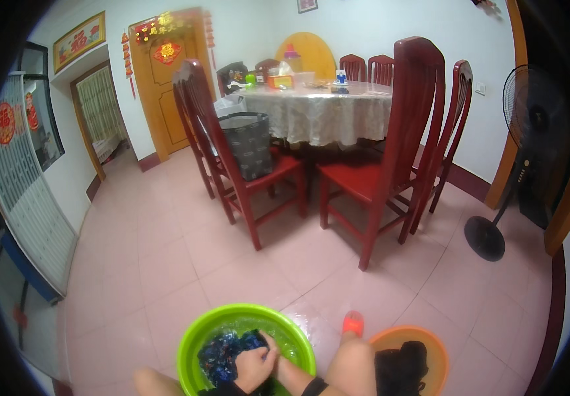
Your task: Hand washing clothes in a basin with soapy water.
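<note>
A bright green plastic basin [184,341] stands on the floor before me, with water in it. Inside lies a wet dark blue patterned cloth [215,354], perhaps a garment. My left hand [252,367] is closed on a bunched part of it. My right hand [271,346] presses close against the left and grips the same cloth from the right side. The fingers overlap, so some of the hold is hidden. Right of my knee an orange basin [436,341] holds black cloth [398,369].
An orange slipper [353,322] is on my foot between the basins. Wet patches shine on the tiled floor [309,324]. Ahead, red wooden chairs [359,173] surround a cloth-covered table [314,114]; one bears a grey patterned bag [247,146]. A pedestal fan [485,237] stands at right.
</note>
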